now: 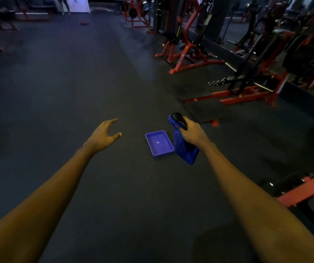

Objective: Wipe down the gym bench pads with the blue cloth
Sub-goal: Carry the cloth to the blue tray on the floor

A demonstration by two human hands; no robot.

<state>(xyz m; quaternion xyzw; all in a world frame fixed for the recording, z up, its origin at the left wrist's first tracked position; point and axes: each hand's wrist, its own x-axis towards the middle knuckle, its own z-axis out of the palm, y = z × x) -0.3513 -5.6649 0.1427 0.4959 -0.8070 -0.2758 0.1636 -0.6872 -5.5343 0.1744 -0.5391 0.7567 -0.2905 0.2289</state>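
My right hand grips the blue cloth together with a dark rounded object, probably a spray bottle head; the cloth hangs down below the fist. My left hand is stretched out over the dark floor with relaxed, spread fingers and holds nothing. A blue plastic tray lies on the floor between the two hands, just left of the hanging cloth. No bench pad shows clearly in this dim view.
Red and black gym machines line the right side, with another red frame close at the lower right. More equipment stands at the far left and back. Dark rubber floor stretches ahead. A person's legs show far back.
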